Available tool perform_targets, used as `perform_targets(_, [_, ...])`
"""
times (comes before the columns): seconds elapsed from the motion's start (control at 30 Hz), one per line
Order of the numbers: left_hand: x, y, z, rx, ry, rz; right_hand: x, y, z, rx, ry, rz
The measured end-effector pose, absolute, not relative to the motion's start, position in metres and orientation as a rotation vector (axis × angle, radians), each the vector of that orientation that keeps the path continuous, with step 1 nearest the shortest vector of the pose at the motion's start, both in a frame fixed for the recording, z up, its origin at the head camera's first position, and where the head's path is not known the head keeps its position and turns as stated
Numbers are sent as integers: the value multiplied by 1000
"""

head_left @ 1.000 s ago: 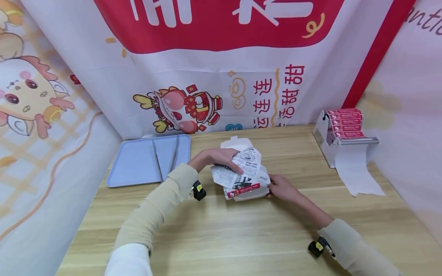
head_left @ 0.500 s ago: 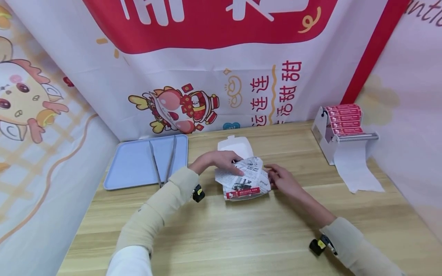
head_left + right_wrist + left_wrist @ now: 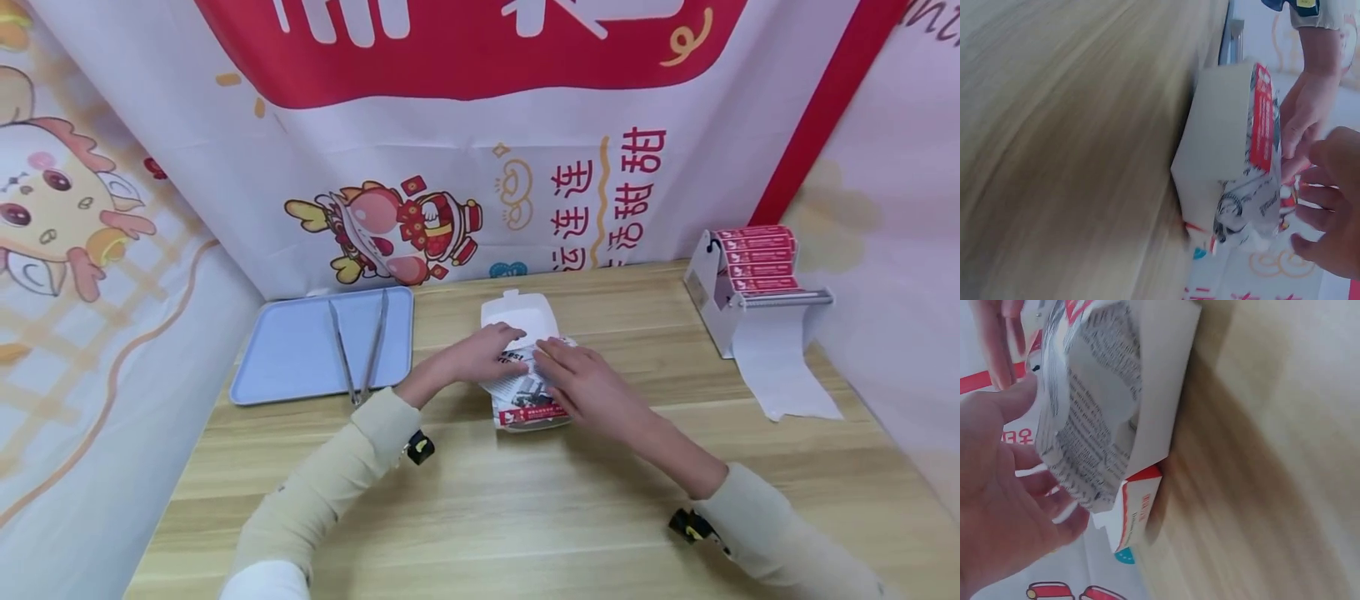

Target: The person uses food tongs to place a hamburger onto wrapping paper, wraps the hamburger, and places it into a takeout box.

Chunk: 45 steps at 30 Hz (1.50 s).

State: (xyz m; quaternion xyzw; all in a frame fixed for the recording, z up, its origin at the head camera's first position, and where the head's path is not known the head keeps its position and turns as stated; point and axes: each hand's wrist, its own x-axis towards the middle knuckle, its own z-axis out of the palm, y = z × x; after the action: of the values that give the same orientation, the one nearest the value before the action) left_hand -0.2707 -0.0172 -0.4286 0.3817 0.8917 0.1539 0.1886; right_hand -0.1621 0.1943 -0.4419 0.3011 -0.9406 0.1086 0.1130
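Note:
A newsprint-patterned paper wrap with a red sticker sits in the base of a white clamshell box. The box's lid lies folded back, away from me. My left hand is at the wrap's left and far side, its fingers loosely bent beside the paper in the left wrist view. Over the wrap's right side is my right hand, fingers extended toward the left hand. In the right wrist view its fingers appear apart from the paper. What the wrap contains is hidden.
On the left, a blue tray bears metal tongs. A dispenser of red printed stickers stands at the back right, its white backing strip trailing onto the wooden table. A printed cloth backdrop hangs behind.
My right hand has moved from the box's right side up over the wrap, toward the left hand. The raised paper has been pressed lower, exposing more of the lid.

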Motion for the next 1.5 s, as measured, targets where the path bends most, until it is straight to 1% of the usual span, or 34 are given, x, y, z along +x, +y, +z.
perform_targets(0.17, [-261, -21, -443, 987, 2482, 449, -159, 187, -455, 961, -2974, 159])
perform_targets(0.3, [-258, -23, -458, 961, 2464, 470, -158, 185, -471, 979, -3072, 164])
perform_targets(0.43, [-259, -24, -466, 936, 2476, 498, -160, 184, -477, 964, -3076, 188])
perform_targets(0.57, [-260, -25, -466, 943, 2483, 519, -163, 183, -472, 962, -3089, 207])
perform_targets(0.7, [-257, -30, -464, 1015, 2528, 503, -164, 185, -462, 987, -3053, 263])
perform_targets(0.87, [-241, -30, -454, 1121, 2633, 420, -163, 186, -454, 978, -2951, 278])
perform_targets(1.03, [-220, -22, -454, 1207, 2675, 142, -163, 185, -461, 910, -2942, 228])
perform_targets(1.23, [-213, -19, -468, 1223, 2712, -70, -164, 184, -471, 864, -3105, 267])
perform_targets(1.37, [-212, -20, -467, 1224, 2722, -43, -167, 186, -467, 863, -3160, 307])
perform_targets(1.5, [-214, -26, -467, 1238, 2699, 62, -177, 196, -453, 894, -3118, 487])
